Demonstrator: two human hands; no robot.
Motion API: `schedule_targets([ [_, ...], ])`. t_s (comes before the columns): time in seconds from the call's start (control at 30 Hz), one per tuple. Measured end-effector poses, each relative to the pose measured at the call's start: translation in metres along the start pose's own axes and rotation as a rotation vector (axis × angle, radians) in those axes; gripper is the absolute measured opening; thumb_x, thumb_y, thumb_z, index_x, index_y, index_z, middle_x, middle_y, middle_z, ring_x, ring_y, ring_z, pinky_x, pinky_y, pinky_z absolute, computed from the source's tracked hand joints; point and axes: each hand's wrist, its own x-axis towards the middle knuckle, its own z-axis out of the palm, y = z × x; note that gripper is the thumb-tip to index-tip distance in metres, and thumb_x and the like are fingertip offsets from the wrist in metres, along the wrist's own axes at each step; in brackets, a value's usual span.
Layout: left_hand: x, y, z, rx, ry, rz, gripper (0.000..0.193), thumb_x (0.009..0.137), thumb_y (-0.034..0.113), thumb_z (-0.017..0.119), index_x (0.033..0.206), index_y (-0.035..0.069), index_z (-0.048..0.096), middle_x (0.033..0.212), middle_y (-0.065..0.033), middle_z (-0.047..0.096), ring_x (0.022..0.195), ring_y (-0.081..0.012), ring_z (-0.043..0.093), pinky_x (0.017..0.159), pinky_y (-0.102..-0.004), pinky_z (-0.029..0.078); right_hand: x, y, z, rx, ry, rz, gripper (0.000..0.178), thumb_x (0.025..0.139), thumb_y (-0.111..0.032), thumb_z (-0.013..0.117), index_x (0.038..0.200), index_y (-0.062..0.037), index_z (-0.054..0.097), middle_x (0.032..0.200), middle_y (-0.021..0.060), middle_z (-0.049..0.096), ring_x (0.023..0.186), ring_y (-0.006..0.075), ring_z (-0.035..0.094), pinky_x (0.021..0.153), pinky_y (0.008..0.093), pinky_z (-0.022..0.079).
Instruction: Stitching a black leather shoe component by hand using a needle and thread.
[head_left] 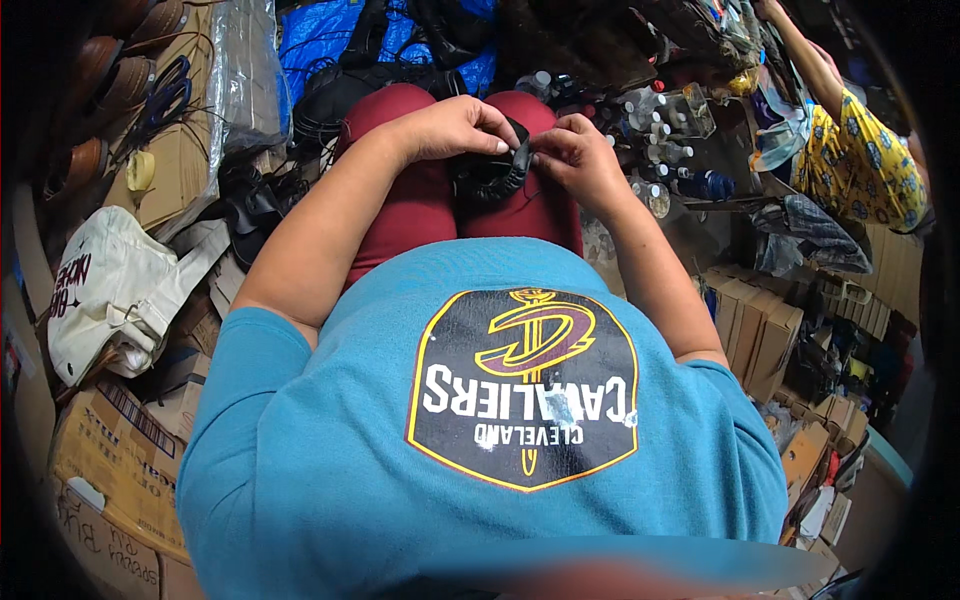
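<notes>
Fingertips of both my hands pinch a black leather piece (490, 172) at upper centre of the frame, resting on my dark red lap (415, 205). My left hand (455, 128) grips its top edge from above; my right hand (575, 155) clenches its right edge, the two nearly touching. Open room is scant: black straps (255, 205) crowd just left of my knee, small bottles (655, 150) stand close on the right, and cardboard boxes (760, 335) line the right side. Another person's yellow patterned sleeve (860, 160) sits at upper right, well apart.
</notes>
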Motion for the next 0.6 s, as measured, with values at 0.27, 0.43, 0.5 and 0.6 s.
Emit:
schedule_targets([
  [0.27, 0.013, 0.001, 0.016, 0.091, 0.035, 0.018, 0.02, 0.077, 0.015, 0.07, 0.092, 0.001, 0.067, 0.088, -0.0045, 0.066, 0.086, -0.0117, 0.059, 0.083, -0.0276, 0.045, -0.002, -0.003, -0.035, 0.933, 0.135, 0.217, 0.031, 0.083, -0.004, 0.052, 0.111, 0.0062, 0.059, 0.103, 0.0133, 0.064, 0.089, 0.0193, 0.063, 0.083, 0.0282, 0.049],
  [0.43, 0.029, 0.005, 0.028, 0.133, 0.116, -0.026, 0.016, 0.075, 0.013, 0.071, 0.085, 0.001, 0.068, 0.082, -0.0044, 0.067, 0.08, -0.0116, 0.06, 0.078, -0.0269, 0.045, -0.021, -0.005, -0.065, 1.246, 0.101, 0.282, 0.036, 0.086, -0.012, 0.052, 0.114, 0.0101, 0.055, 0.105, 0.0169, 0.063, 0.097, 0.0221, 0.062, 0.09, 0.0324, 0.047],
  [0.5, 0.03, 0.004, 0.025, 0.142, 0.106, -0.012, 0.016, 0.075, 0.012, 0.071, 0.086, 0.001, 0.068, 0.083, -0.0044, 0.067, 0.081, -0.0113, 0.06, 0.078, -0.0267, 0.045, -0.026, -0.008, -0.064, 0.902, 0.17, 0.314, 0.031, 0.087, -0.012, 0.059, 0.11, 0.0079, 0.059, 0.102, 0.0132, 0.065, 0.092, 0.0184, 0.063, 0.085, 0.0299, 0.049],
  [0.6, 0.024, 0.001, 0.014, -0.019, 0.02, -0.012, 0.021, 0.077, 0.015, 0.07, 0.093, 0.0, 0.067, 0.088, -0.0037, 0.067, 0.083, -0.0115, 0.06, 0.081, -0.0258, 0.046, -0.03, -0.017, -0.05, 0.684, 0.091, 0.249, 0.022, 0.086, -0.004, 0.06, 0.108, 0.0008, 0.06, 0.086, 0.0047, 0.065, 0.081, 0.0102, 0.059, 0.074, 0.0239, 0.049],
])
